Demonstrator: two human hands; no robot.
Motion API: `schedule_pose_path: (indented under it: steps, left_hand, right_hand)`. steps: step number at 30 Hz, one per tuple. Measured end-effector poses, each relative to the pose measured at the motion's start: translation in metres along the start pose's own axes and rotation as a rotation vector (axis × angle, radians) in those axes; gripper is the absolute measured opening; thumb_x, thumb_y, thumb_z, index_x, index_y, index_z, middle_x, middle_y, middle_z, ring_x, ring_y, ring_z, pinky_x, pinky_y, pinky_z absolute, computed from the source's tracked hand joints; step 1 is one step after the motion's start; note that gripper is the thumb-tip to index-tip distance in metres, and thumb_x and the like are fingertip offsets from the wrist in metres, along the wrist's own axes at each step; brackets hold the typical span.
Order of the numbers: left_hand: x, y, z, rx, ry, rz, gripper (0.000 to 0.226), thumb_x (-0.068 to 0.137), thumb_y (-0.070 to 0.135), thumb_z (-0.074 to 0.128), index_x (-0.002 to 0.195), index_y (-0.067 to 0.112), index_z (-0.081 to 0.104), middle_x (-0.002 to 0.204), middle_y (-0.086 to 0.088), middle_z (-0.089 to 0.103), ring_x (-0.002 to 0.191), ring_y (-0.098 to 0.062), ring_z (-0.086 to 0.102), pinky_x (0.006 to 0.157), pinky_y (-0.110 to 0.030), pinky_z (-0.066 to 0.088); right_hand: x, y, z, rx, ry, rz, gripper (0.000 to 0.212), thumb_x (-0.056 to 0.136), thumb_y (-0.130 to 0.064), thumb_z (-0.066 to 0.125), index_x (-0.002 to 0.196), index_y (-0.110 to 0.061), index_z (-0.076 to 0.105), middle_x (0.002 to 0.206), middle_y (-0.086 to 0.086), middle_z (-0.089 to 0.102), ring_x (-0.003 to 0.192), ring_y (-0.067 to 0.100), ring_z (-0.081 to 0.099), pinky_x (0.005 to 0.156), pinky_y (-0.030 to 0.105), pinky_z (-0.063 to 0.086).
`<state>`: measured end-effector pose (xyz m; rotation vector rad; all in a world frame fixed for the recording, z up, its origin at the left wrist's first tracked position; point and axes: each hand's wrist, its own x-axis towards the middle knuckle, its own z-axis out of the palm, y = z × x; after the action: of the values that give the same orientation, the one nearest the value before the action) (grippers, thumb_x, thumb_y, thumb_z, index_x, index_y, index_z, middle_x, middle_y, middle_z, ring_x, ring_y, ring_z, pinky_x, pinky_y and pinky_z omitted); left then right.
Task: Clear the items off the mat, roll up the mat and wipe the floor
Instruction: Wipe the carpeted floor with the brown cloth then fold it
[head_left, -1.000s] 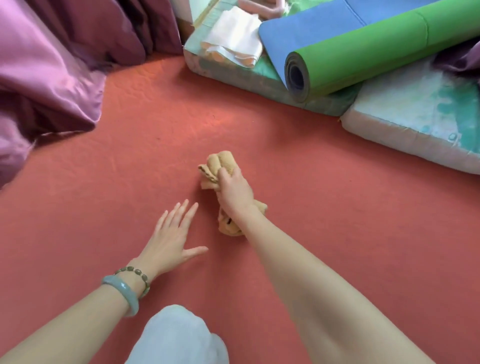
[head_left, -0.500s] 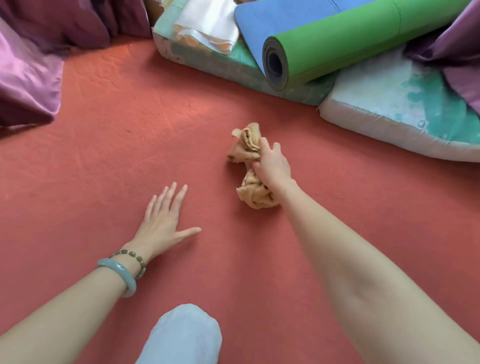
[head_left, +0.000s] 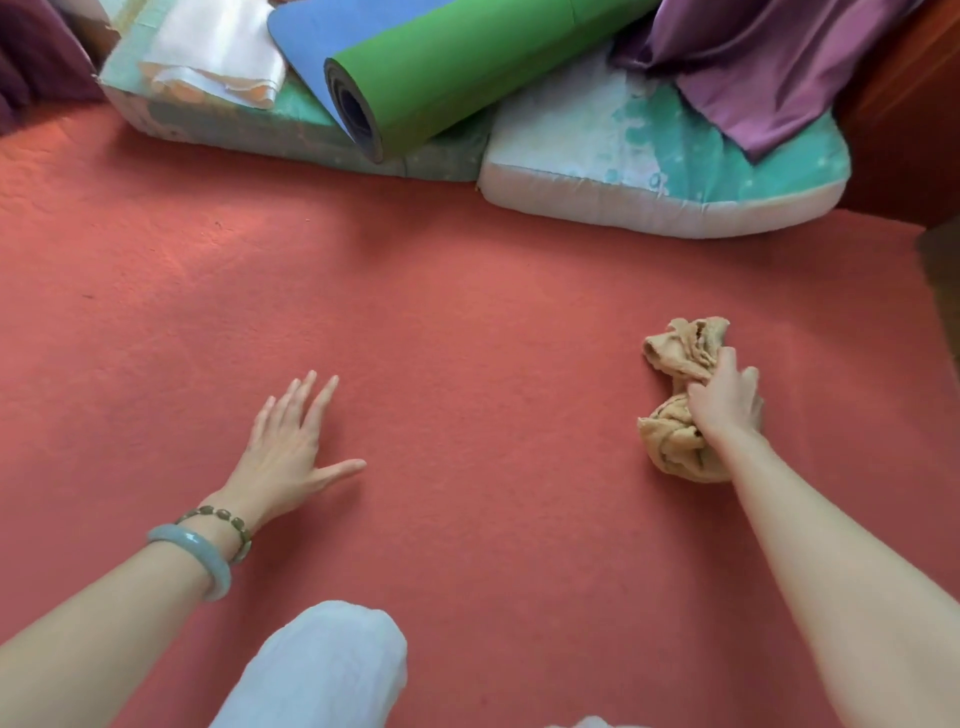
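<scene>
Tan, crumpled cloth (head_left: 683, 402) lies on the red floor (head_left: 467, 322) at right, bunched at its middle in the right hand (head_left: 724, 402). It looks soft and light (gripping mid-bundle suits it). The left hand (head_left: 291, 447) rests flat, fingers spread; the rolled mat (head_left: 467, 67) lies far.

The floor (head_left: 467, 291) is covered in matt red carpet, felt-like, with a fine, slightly pebbled nap. The rag (head_left: 680, 353) is tan cloth, soft and looped like towelling, crumpled into deep folds. The rolled mat (head_left: 467, 67) looks like foam or rubber: smooth, matt, without shine. The cushions (head_left: 623, 171) wear faded printed cloth, dull in finish. The purple fabric (head_left: 769, 67) is satin-like, with a soft sheen, and so is the folded pale cloth (head_left: 218, 57). The bangle (head_left: 192, 545) is smooth and glossy, like polished stone.
</scene>
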<state>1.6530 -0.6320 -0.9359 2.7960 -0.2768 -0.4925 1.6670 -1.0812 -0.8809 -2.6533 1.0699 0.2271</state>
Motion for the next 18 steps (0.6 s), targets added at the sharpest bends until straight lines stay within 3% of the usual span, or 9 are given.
schedule_pose_path:
  steps: [4,11,15,18]
  left_hand:
    - [-0.009,0.012,0.010,0.019,-0.005,0.006,0.108,0.074,0.065,0.061,0.151,0.025,-0.003,0.159,-0.007,-0.002,0.147,-0.023,-0.002,0.117,-0.039,-0.003]
    - [-0.039,0.000,0.014,0.032,0.011,-0.087,0.106,0.073,0.067,0.059,0.151,0.024,0.002,0.159,-0.009,0.003,0.147,-0.025,0.002,0.117,-0.040,0.000]
    - [-0.062,-0.016,0.015,0.033,0.011,-0.169,0.108,0.072,0.069,0.060,0.151,0.022,0.003,0.159,-0.008,0.003,0.147,-0.025,0.002,0.117,-0.041,0.001]
    - [-0.078,-0.027,0.018,0.001,0.003,-0.237,0.111,0.067,0.076,0.050,0.151,0.022,0.004,0.159,-0.007,0.003,0.147,-0.024,0.001,0.117,-0.041,0.001]
  right_hand:
    - [-0.034,0.007,0.006,0.064,-0.046,-0.053,0.043,0.090,-0.016,0.047,0.131,-0.017,0.035,0.120,0.021,0.040,0.109,0.048,0.047,0.093,0.046,0.037]
    - [-0.124,-0.100,0.062,0.049,-0.279,-0.543,0.039,0.088,-0.016,0.051,0.126,-0.014,0.039,0.113,0.017,0.042,0.098,0.044,0.054,0.082,0.042,0.044]
    - [-0.194,-0.156,0.093,0.058,-0.505,-0.853,0.034,0.088,-0.017,0.053,0.120,-0.013,0.041,0.108,0.016,0.041,0.094,0.043,0.055,0.078,0.044,0.046]
    - [-0.231,-0.171,0.107,0.027,-0.604,-1.040,0.034,0.086,-0.019,0.056,0.117,-0.012,0.042,0.104,0.017,0.040,0.089,0.043,0.054,0.074,0.048,0.048]
